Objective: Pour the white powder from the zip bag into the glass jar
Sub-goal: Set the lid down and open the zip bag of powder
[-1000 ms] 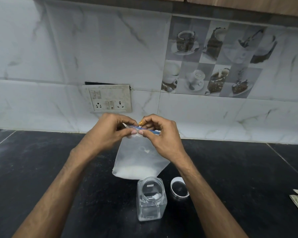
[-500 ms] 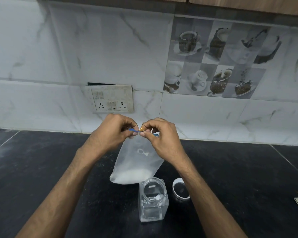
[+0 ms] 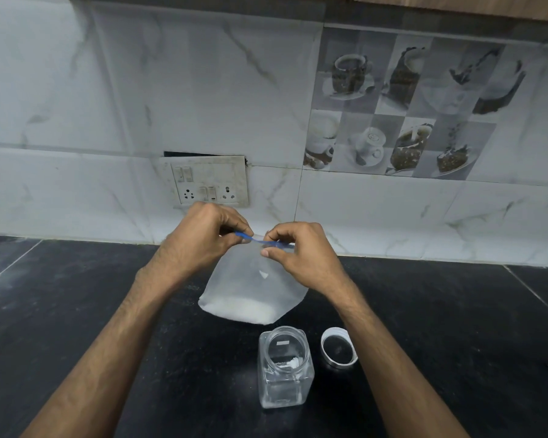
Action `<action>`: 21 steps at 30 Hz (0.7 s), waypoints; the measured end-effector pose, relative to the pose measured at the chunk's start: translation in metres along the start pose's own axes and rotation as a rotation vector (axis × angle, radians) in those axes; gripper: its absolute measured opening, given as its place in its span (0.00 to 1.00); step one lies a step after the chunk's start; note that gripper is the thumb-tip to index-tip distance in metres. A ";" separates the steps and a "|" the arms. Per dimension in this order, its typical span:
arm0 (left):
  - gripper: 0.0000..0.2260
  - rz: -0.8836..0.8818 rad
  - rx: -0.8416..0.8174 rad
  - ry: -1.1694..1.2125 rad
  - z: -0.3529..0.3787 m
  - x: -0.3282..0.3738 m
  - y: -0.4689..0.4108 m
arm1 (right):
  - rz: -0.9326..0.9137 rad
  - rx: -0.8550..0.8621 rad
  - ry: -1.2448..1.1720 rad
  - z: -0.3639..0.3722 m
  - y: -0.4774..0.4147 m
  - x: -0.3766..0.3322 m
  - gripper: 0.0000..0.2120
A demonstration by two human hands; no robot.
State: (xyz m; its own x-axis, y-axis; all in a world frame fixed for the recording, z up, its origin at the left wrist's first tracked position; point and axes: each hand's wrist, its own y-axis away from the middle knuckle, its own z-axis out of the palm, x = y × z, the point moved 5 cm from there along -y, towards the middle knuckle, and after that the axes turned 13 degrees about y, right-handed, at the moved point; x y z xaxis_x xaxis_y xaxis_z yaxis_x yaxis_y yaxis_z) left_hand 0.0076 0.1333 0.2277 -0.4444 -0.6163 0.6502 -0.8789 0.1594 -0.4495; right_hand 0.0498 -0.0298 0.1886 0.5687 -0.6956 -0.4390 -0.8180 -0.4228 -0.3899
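"Where had they got to when you looked over?"

"Opening the seal, I'd judge. The left hand and the right hand were both pinched on the blue zip strip along the top of the translucent plastic zip bag, one at each side of its middle. I couldn't tell whether the strip had parted at all."

"And the powder?"

"The white powder lay heaped in the bottom of the bag, which sagged onto the black stone tabletop. None was pouring."

"The jar?"

"The clear square glass jar stood upright and open just at six o'clock from the bag, close but not touching, so far as I could see. Its round white-rimmed lid lay at three o'clock from the jar, just beside it. Something small and white sat inside; I couldn't say what."

"So what did the next move call for?"

"Pulling the strip apart, then lifting the bag and tipping one corner over that narrow mouth, slowly, I'd think, or powder would spill on the tabletop."
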 end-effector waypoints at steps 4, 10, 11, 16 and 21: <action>0.05 0.001 0.067 0.022 -0.014 -0.003 0.003 | 0.053 0.009 0.117 -0.008 0.004 0.022 0.08; 0.05 -0.062 0.085 0.021 -0.030 -0.015 0.006 | 0.179 0.023 0.234 -0.026 0.010 0.057 0.10; 0.05 -0.069 0.079 0.010 -0.029 -0.017 0.006 | 0.178 0.021 0.236 -0.025 0.010 0.057 0.10; 0.04 -0.143 0.114 -0.013 -0.031 -0.033 0.008 | 0.154 0.055 -0.007 -0.023 0.002 0.050 0.08; 0.05 -0.227 0.137 -0.004 -0.036 -0.049 0.008 | 0.056 0.108 -0.082 -0.032 -0.011 0.030 0.08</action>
State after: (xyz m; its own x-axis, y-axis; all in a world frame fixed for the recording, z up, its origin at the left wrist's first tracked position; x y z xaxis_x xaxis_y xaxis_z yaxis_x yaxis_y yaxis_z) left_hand 0.0167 0.1926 0.2142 -0.2374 -0.6274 0.7416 -0.9242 -0.0893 -0.3713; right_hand 0.0732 -0.0644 0.2054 0.5313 -0.6648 -0.5252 -0.8371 -0.3166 -0.4460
